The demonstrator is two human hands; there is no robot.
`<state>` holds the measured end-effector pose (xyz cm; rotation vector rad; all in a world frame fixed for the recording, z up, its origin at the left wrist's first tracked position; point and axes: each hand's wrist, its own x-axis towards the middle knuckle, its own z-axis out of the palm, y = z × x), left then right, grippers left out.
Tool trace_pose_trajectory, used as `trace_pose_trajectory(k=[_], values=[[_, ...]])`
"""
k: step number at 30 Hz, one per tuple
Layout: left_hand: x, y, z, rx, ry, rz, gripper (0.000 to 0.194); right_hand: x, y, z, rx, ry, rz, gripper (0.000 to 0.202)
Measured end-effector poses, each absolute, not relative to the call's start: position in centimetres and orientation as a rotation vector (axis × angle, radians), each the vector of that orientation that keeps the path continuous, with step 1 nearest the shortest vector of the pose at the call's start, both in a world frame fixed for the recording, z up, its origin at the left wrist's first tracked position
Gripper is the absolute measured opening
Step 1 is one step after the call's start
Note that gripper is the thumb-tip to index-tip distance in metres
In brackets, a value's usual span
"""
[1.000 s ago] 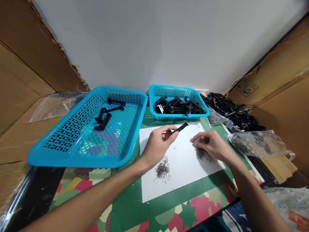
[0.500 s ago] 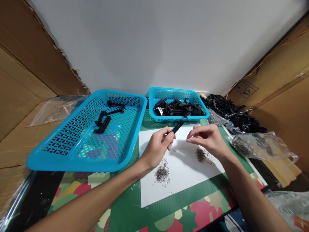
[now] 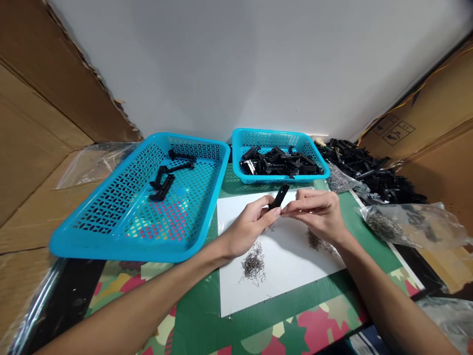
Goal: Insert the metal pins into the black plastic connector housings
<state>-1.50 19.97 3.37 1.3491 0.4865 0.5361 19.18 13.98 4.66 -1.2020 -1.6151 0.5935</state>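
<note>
My left hand is wrapped round a black plastic part, which points up and to the right. Beside it, the fingers of my right hand are pinched together at the part's lower right side; whatever they hold is too small to make out. Under both hands lies a white sheet. One pile of small metal springs rests below my left hand. A second small metal pile is partly hidden under my right hand.
A large blue basket at left holds several black parts. A smaller blue basket behind the hands is full of them. More black parts and bags of metal pieces lie right. Cardboard stands at both sides.
My right hand has moved left and now meets the black part and my left hand. The view has shifted slightly.
</note>
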Motion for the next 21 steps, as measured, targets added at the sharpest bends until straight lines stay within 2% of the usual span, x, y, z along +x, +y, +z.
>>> trace_pose_trajectory(k=[8, 21], values=[[-1.6, 19.9, 3.5, 1.361, 0.507, 0.526, 0.034, 18.6, 13.4, 5.3, -1.242, -1.748, 0.31, 0.017], [-1.4, 19.3, 3.3, 1.463, 0.606, 0.613, 0.032, 17.2, 12.2, 4.7, -1.474, -1.591, 0.502, 0.016]])
